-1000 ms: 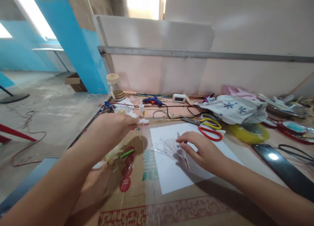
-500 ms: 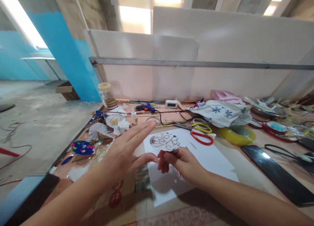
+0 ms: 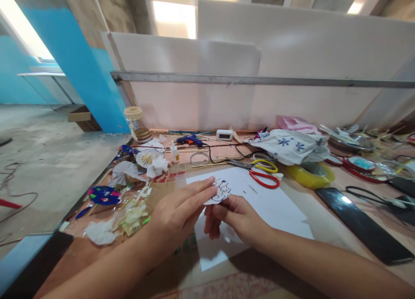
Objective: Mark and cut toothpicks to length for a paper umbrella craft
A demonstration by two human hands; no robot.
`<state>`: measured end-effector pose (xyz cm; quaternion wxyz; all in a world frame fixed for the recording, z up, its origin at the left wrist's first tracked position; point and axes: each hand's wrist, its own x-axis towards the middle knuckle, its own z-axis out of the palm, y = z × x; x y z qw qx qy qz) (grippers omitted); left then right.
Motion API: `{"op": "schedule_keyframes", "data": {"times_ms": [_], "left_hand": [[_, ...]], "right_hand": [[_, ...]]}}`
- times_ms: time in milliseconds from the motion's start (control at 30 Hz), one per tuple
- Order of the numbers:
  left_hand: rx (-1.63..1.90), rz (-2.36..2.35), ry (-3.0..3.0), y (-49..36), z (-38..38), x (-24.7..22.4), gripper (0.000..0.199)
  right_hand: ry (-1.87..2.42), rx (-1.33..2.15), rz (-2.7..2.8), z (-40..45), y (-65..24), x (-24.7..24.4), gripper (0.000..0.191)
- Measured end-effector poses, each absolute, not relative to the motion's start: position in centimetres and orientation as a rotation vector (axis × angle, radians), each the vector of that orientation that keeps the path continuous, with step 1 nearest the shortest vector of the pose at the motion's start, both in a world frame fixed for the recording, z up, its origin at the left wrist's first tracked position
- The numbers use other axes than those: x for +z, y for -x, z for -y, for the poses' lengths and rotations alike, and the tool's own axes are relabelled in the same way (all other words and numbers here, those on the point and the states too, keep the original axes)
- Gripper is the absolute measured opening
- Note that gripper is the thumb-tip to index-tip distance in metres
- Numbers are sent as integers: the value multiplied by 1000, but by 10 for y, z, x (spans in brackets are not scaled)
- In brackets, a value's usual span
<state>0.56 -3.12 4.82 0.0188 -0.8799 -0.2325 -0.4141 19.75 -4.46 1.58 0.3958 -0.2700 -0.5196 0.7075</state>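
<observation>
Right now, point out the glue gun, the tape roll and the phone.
Glue gun (image 3: 191, 139): head view, on its blue body.
Tape roll (image 3: 296, 175): head view, on its yellow side.
Phone (image 3: 359, 221): head view, on its dark face.

Phone (image 3: 363, 225): right of the sheet (image 3: 275, 210)
Tape (image 3: 298, 178): right of it, farther back
Scissors (image 3: 251, 166): at its far edge
Glue gun (image 3: 191, 139): behind it
</observation>
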Motion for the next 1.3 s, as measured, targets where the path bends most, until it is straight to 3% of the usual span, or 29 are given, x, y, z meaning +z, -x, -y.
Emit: {"op": "schedule_keyframes", "data": {"times_ms": [400,500,600,667,767,900,1100,1300], "left_hand": [[-1450,819,3049,-4,27,54,43],[-1412,707,3071,-3,31,55,50],[-1499,882,3133,-2,34,56,82],[-1655,1054,3182,-1,35,56,92],[-1727,1157,3168,-1,37,59,79],[-1425,1020,2960,-1,43,67,75],[-975,802,2939,-5,49,70,67],[-890,799,2858,-18,48,59,54]], "right_hand": [[672,1862,1251,50,-196,18,45],[763,1597,1482,47,-201,23,41],[857,1149,1688,40,-209,26,29],[856,958,1726,36,-214,26,19],[840,884,1743,32,-218,24,20],[905,890,1773,32,-218,19,27],[936,968,1822,38,-212,23,22],[923,1044,1797,44,-208,24,22]]}}
